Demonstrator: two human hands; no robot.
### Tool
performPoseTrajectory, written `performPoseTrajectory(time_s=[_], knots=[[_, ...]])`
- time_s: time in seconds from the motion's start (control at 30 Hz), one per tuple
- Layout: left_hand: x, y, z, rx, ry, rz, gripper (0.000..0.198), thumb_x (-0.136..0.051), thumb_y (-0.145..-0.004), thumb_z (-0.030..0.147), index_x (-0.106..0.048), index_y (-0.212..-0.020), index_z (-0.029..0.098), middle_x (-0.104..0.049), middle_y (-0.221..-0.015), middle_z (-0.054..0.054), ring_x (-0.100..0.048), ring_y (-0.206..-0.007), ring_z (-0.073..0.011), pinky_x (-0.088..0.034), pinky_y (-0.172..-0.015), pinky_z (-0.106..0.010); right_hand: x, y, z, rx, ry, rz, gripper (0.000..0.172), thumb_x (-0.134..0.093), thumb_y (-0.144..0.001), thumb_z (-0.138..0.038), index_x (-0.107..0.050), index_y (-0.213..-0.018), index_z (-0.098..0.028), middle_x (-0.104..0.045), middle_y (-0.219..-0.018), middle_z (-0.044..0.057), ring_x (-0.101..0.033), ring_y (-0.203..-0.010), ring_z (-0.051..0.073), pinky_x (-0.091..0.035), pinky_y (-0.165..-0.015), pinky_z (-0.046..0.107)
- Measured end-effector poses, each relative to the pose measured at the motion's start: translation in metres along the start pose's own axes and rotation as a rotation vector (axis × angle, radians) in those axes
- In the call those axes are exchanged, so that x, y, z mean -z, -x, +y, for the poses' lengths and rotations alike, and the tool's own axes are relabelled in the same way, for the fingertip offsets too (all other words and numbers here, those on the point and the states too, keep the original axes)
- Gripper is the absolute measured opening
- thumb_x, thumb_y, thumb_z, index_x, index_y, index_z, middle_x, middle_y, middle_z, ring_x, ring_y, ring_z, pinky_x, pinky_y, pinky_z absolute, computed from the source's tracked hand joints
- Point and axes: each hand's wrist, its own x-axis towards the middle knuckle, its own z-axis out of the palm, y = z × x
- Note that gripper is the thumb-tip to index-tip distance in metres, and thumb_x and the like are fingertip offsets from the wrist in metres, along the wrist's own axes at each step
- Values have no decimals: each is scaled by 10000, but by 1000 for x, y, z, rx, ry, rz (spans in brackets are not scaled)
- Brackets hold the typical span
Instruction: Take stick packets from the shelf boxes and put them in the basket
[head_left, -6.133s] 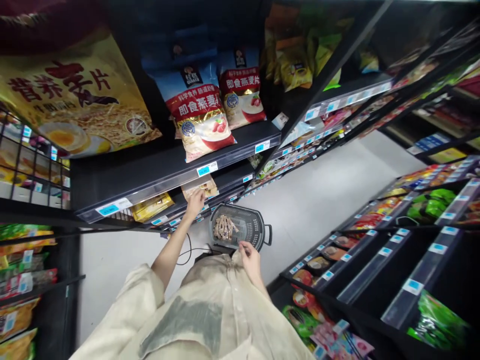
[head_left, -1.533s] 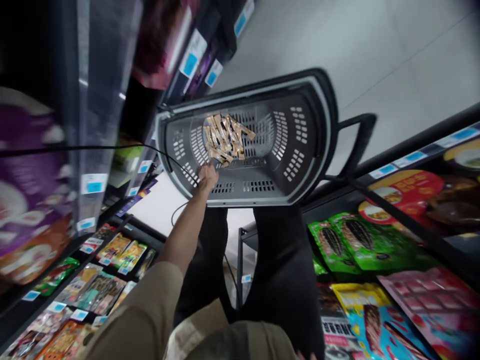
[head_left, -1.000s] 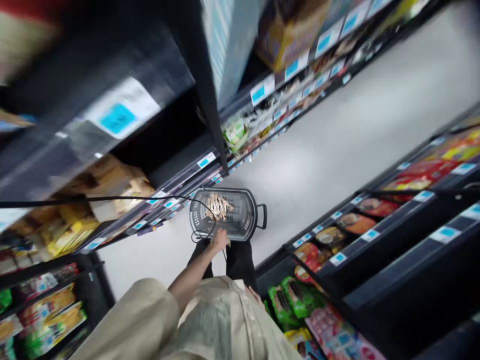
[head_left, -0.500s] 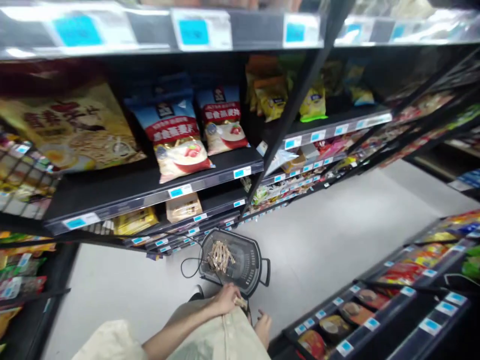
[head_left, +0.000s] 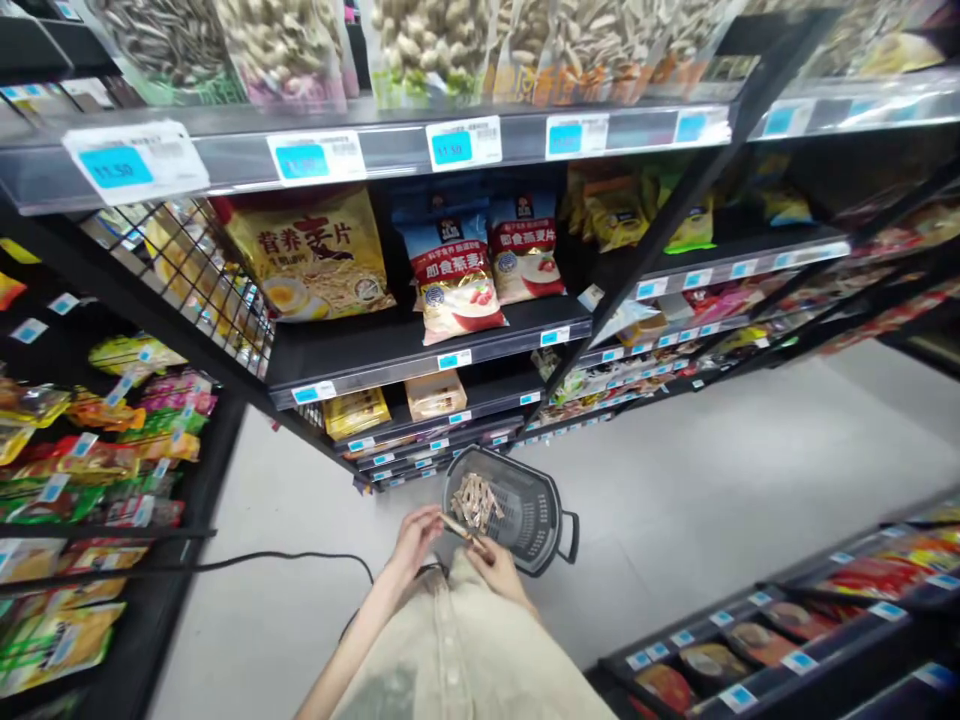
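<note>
Between my two hands is a thin tan packet (head_left: 459, 527), too small to make out its print. My left hand (head_left: 415, 540) pinches its left end with the fingertips. At the other end my right hand (head_left: 496, 568) is closed on it. Just beyond, a dark grey shopping basket (head_left: 536, 520) stands on the floor, its handle towards the right. Several similar small tan pieces (head_left: 477, 502) lie in a loose heap in its left part.
Ahead, a shelf rack (head_left: 420, 360) carries oatmeal bags (head_left: 459, 280) and a yellow cereal bag (head_left: 315, 255). Bagged nuts (head_left: 431, 50) fill the upper shelf. Snack shelves (head_left: 142, 430) flank the left, more shelves (head_left: 750, 650) the lower right. A black cable (head_left: 292, 555) runs leftward.
My right hand has come up from my side and closed on the packet that my left hand holds. Both hands are now forward, nearer the basket. The view has shifted, showing more on the left.
</note>
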Motion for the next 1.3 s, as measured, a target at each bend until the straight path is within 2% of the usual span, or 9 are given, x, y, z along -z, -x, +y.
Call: performPoseTrajectory(time_s=[0.17, 0.3, 0.47, 0.57, 0.67, 0.87, 1.03, 1.17, 1.3], knots=[[-10, -2, 47, -152, -54, -7, 557, -881, -661, 627, -796, -931, 147, -729, -797, -46, -614, -673, -140, -435, -589, -229, 16, -15, -52, 84, 110, -202, 602, -542, -920, -712, -720, -665, -197, -771, -750, 76, -692, -769, 237, -539, -832, 352], [-37, -3, 75, -311, -261, -69, 532, -947, -642, 514, -803, -1000, 148, -799, -1028, -104, -730, -929, -236, -544, -819, -297, 28, -12, -88, 70, -66, -375, 551, -615, -920, -680, -763, -757, -175, -727, -597, 38, -692, -688, 216, -537, -814, 333], [-102, -5, 82, -134, -132, -124, 366, -807, -844, 434, -777, -949, 85, -812, -973, -191, -786, -885, -298, -619, -850, -408, 49, -8, -106, 8, -263, -520, 559, -722, -822, -714, -776, -712, -168, -697, -529, 27, -643, -556, 184, -544, -714, 320], [-139, -8, 81, -42, -80, -157, 324, -670, -957, 389, -757, -960, 77, -810, -1005, -214, -797, -881, -292, -640, -833, -413, 74, -9, -107, 35, -282, -488, 548, -729, -832, -692, -776, -624, -188, -700, -526, 49, -704, -675, 219, -566, -806, 342], [-169, -12, 80, 24, -115, -231, 451, -532, -1032, 455, -750, -952, 68, -801, -1030, -242, -799, -870, -294, -649, -771, -396, 98, -10, -101, 76, -258, -437, 600, -688, -857, -718, -762, -549, -209, -717, -562, 76, -749, -834, 260, -564, -883, 355], [-217, -13, 57, -96, -217, -420, 483, -643, -973, 551, -723, -1152, 110, -776, -1185, -222, -788, -921, -290, -637, -774, -388, 115, -11, -83, 101, -239, -232, 676, -608, -862, -798, -770, -543, -224, -739, -605, 100, -762, -922, 294, -581, -864, 366], [-236, -7, 2, -155, -300, -421, 489, -834, -836, 484, -665, -1168, 167, -788, -1107, -155, -772, -848, -234, -582, -688, -293, 130, -16, -73, -10, -311, -24, 723, -642, -761, -877, -796, -736, -171, -765, -662, 110, -709, -637, 248, -576, -654, 360], [-241, -5, -26, -171, -214, -345, 479, -806, -817, 571, -635, -1008, 167, -767, -966, -105, -714, -697, -169, -539, -601, -256, 140, -17, -72, -92, -484, -84, 794, -506, -822, -910, -765, -881, -162, -759, -697, 119, -731, -666, 256, -585, -649, 365], [-241, -3, -21, -144, -89, -308, 526, -825, -766, 591, -610, -1014, 181, -712, -798, -26, -627, -562, -123, -471, -507, -226, 137, -17, -77, -112, -601, -218, 671, -594, -842, -829, -721, -988, -186, -756, -771, 99, -732, -715, 259, -593, -645, 374]])
